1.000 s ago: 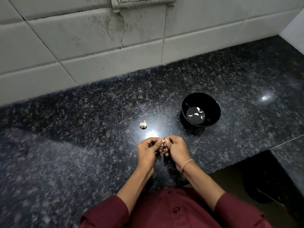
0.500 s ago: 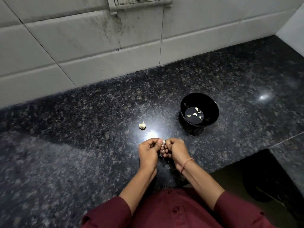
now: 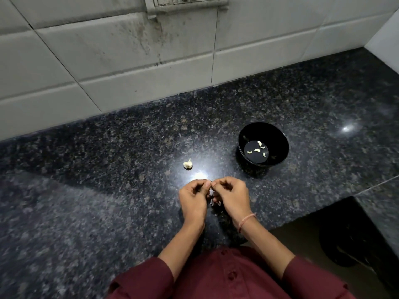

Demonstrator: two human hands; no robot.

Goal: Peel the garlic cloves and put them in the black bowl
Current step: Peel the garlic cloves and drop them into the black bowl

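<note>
1. The left hand (image 3: 192, 199) has its fingers curled in, with thumb and forefinger pinched together at the tips.
2. The right hand (image 3: 232, 196) is curled the same way, and its fingertips meet those of the left hand.
3. Both hands pinch a small garlic clove (image 3: 213, 192) between them. Only a pale sliver of it shows; the fingers hide the rest.
4. Both hands are knuckles up just above the counter (image 3: 86, 169), close to its front edge and about midway along it. The forearms run back toward the body from maroon sleeves, and a thin thread band (image 3: 247, 221) circles the right wrist.
5. The black bowl (image 3: 278, 134) stands upright on the counter, farther from the front edge than the hands and toward the right end, apart from both hands.
6. Four peeled cloves (image 3: 257, 150) lie on the bowl's flat bottom.
7. A small garlic piece (image 3: 187, 164) with its skin on lies alone on the counter, just back and left of the left hand, well apart from the bowl.
8. The tiled wall (image 3: 129, 61) meets the counter's back edge, with a switch plate (image 3: 185, 2) at the top.
9. Nothing lies between the hands and the bowl.
</note>
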